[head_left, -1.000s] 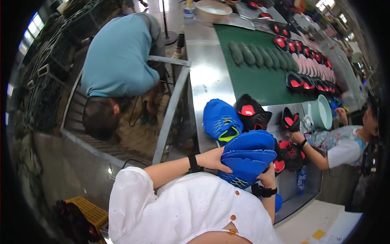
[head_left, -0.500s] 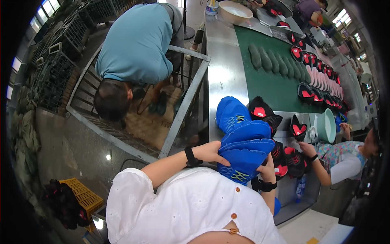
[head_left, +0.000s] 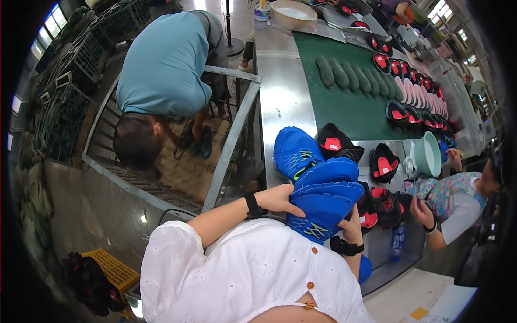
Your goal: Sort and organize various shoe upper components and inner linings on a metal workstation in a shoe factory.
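Note:
Between my two hands is a stack of blue shoe uppers with yellow-green lacing, held in front of my chest. My left hand grips its left side, thumb on top and the other fingers mostly hidden behind. On the opposite side my right hand closes round the edge, its thumb showing at the front. Just beyond lies another blue shoe upper at the metal table's near edge. Black uppers with red linings are beside it.
A green conveyor belt carries dark shoe lasts, pink lasts and black-red uppers. A co-worker is at the right by a pale green basin. Another person bends into a metal-framed cart at the left.
My view has shifted, so the table appears further left. The stack stays in my hands. The co-worker's hand has drawn back from a black-red upper, which now rests on the table.

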`<control>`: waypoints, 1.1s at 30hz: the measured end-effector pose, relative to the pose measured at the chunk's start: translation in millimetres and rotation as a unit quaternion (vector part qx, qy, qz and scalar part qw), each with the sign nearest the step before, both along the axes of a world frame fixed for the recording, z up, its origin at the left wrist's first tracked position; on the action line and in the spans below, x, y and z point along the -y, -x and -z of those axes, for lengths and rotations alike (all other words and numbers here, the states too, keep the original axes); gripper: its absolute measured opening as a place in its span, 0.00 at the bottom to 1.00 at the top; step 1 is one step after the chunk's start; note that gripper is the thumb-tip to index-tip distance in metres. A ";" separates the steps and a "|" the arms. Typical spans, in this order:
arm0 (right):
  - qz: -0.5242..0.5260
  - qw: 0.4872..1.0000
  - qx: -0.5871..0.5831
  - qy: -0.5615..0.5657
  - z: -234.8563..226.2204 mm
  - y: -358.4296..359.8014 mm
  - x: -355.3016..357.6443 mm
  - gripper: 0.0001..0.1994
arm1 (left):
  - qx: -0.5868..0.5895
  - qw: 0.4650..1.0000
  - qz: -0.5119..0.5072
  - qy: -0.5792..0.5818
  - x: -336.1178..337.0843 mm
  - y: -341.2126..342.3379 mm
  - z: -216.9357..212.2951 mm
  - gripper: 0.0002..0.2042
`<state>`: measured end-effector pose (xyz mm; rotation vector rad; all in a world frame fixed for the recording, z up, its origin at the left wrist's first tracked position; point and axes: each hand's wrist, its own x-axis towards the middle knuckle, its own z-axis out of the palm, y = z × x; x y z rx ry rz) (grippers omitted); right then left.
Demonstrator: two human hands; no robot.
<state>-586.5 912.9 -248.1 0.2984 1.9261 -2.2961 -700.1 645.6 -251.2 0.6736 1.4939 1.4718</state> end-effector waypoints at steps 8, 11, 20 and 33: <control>0.005 1.000 -0.004 -0.002 3.8 -2.0 0.3 0.52 | 0.008 1.000 0.000 -0.003 -2.9 3.1 -2.5 0.28; 0.000 1.000 0.003 -0.001 9.0 0.9 -2.1 0.53 | 0.008 1.000 -0.006 0.013 -1.2 2.2 -1.3 0.28; -0.002 1.000 -0.018 -0.003 9.1 0.5 -4.8 0.49 | 0.004 1.000 -0.013 0.024 -4.7 5.2 -17.8 0.28; 0.006 1.000 -0.016 0.009 7.1 -8.0 -6.4 0.54 | 0.026 0.999 0.018 0.043 -16.0 7.3 -15.3 0.26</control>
